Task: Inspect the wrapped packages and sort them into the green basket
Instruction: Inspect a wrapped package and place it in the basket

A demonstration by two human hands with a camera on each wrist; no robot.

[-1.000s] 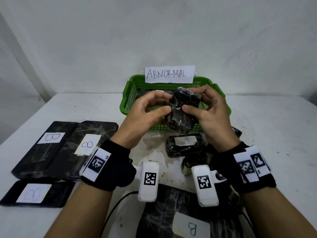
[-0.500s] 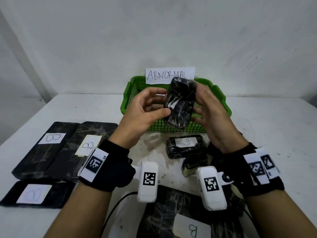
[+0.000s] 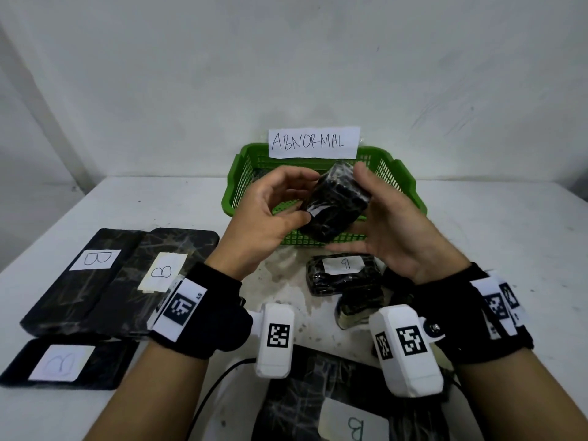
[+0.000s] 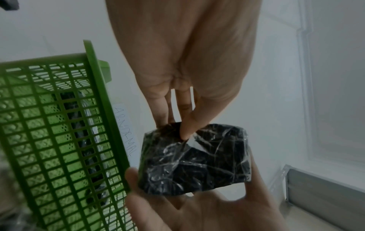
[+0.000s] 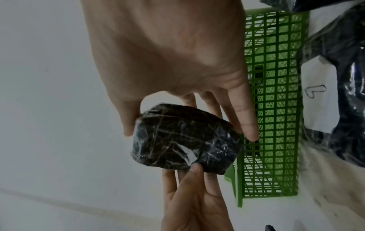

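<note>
A small black wrapped package (image 3: 334,202) is held in the air in front of the green basket (image 3: 410,186). My left hand (image 3: 300,198) pinches its near left end, thumb on a shiny patch of film (image 4: 185,136). My right hand (image 3: 372,218) clasps it from the right, thumb on the top end and fingers underneath (image 5: 248,134). In the right wrist view the package (image 5: 183,140) sits between that thumb and the fingers. The left wrist view shows it (image 4: 195,162) beside the basket wall (image 4: 59,140). The basket carries a paper label reading ABNORMAL (image 3: 313,143) and holds a dark wrapped item (image 4: 87,140).
A small package with a white label (image 3: 345,273) lies on the white table below my hands, another small one (image 3: 359,305) beside it. Flat black packages marked B lie at the left (image 3: 95,275) (image 3: 152,281) (image 3: 63,364) and near the front edge (image 3: 334,409). A wall stands behind the basket.
The package was turned over between both hands, stood upright in front of the label, and now sits lower and tilted. My right thumb has moved onto its top end.
</note>
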